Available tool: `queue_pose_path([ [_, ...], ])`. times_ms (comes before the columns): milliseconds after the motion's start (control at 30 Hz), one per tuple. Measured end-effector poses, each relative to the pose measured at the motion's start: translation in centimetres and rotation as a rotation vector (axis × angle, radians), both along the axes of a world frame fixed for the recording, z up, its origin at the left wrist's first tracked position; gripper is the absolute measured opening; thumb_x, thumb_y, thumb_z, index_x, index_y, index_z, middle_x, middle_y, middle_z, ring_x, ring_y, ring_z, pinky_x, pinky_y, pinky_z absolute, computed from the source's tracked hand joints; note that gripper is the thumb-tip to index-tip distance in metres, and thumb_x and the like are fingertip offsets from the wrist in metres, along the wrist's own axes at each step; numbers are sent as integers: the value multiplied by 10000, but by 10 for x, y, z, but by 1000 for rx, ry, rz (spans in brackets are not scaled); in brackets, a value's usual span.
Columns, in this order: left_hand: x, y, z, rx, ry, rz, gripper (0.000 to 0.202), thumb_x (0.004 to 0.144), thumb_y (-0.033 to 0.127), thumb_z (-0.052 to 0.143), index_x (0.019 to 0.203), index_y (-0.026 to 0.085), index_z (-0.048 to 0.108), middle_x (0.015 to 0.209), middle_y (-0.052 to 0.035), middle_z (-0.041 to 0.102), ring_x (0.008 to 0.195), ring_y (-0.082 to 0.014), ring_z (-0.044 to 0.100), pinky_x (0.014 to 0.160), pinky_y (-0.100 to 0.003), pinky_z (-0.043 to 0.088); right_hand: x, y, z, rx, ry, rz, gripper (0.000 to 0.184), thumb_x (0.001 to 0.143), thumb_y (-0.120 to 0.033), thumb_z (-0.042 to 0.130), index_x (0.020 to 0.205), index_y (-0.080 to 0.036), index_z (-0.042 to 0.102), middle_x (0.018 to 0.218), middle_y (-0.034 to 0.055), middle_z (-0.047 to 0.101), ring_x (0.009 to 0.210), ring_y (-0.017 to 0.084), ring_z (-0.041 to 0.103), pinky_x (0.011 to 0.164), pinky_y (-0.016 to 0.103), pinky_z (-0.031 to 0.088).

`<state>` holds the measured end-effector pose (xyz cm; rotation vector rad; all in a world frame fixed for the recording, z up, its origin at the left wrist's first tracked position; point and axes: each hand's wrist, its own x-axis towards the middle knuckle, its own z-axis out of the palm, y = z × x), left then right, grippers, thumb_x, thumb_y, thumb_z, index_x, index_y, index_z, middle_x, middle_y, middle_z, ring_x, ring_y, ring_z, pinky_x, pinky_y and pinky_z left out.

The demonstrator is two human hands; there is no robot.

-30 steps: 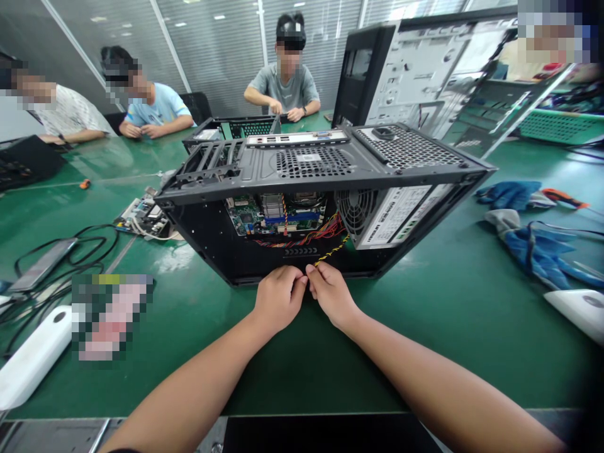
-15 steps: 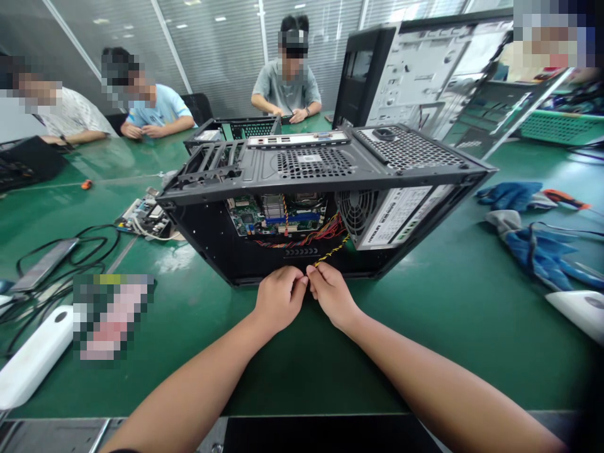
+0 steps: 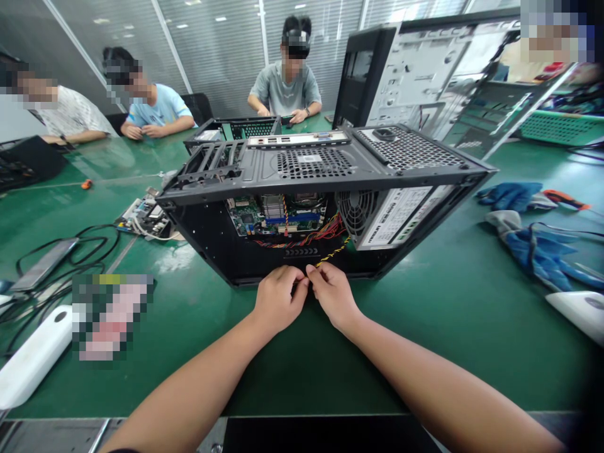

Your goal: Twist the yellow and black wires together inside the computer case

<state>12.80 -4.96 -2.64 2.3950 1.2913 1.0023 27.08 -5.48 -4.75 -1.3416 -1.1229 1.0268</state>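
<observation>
A black computer case [image 3: 302, 176] lies on the green table [image 3: 302, 377], its open side towards me. Inside are a motherboard [image 3: 255, 220], a bundle of coloured wires [image 3: 311, 239] and a power supply [image 3: 396, 217] with a fan. A twisted yellow-and-black cable [image 3: 333, 253] runs from near the power supply down to my hands at the case's near edge. My right hand [image 3: 333, 296] pinches this cable. Close against it, my left hand [image 3: 280, 299] has thumb and fingers pressed together; what lies between them is too small and hidden to make out.
A circuit board [image 3: 146, 217] and black cables [image 3: 70, 251] lie to the left, with a white device [image 3: 38, 358] nearer me. Blue gloves [image 3: 528, 251] rest at right. Another case [image 3: 406, 75] stands behind. Several people sit across the table.
My thumbs have drawn very slightly apart, and my hands stay at the same spot by the case edge. The case has not moved.
</observation>
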Motion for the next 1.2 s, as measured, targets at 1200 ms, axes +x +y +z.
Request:
queue_pose_path([
  [1200,-1,1,1,-13,28,10,137,960,209,514,844,198,586,775,-16,637,721,-170,587,683,-301,436,-1,-1,6,-6,56,49,393,883,-494,576,625,-226,451,513,-49,468,458,108,452,461,246,355],
])
